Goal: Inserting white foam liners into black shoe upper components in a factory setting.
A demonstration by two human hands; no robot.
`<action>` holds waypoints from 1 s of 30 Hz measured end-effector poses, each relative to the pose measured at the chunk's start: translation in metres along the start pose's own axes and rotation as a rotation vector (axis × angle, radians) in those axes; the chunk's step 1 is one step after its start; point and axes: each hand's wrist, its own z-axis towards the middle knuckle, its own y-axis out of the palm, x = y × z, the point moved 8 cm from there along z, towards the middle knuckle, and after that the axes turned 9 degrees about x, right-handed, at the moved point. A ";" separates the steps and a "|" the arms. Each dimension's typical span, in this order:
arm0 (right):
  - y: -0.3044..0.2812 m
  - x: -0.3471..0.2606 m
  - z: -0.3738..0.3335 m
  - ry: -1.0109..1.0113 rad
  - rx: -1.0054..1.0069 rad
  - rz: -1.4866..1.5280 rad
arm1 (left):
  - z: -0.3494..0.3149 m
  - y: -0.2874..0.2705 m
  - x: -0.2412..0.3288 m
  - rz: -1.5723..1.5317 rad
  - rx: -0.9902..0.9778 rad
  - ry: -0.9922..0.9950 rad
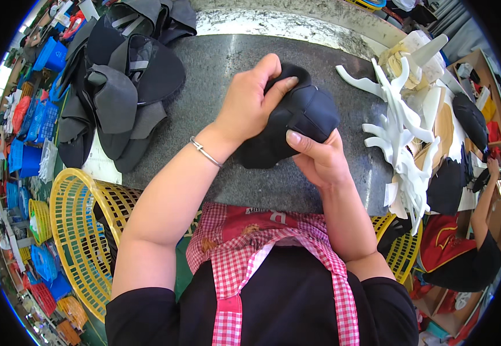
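A black, seamed fabric piece point(305, 112), soft and folded into a cup-like shape, is held up between my two hands over the dark table. My left hand point(251, 95) grips its upper left edge, the thumb lying on the fabric and the fingers curled behind it. At the lower right, my right hand point(321, 157) pinches it with the thumb in front; the other fingers are partly hidden behind. Left of my hands lies a heap of black and grey fabric pieces point(112, 98), several of them overlapping.
White curved branching pieces point(400, 124) are piled at the table's right edge. Yellow plastic baskets flank me: one at left point(83, 230), another at right point(403, 254). Another person's arm point(487, 202) shows at far right. Blue baskets point(42, 121) stand at far left.
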 end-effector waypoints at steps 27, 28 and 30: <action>0.003 -0.058 -0.007 -0.275 0.026 -0.056 | -0.049 -0.010 0.047 -0.261 0.096 -0.214; 0.002 -0.059 -0.008 -0.303 0.043 -0.095 | -0.048 -0.008 0.050 -0.236 0.050 -0.209; 0.002 -0.058 -0.009 -0.326 0.049 -0.132 | -0.039 -0.010 0.058 -0.176 -0.031 -0.178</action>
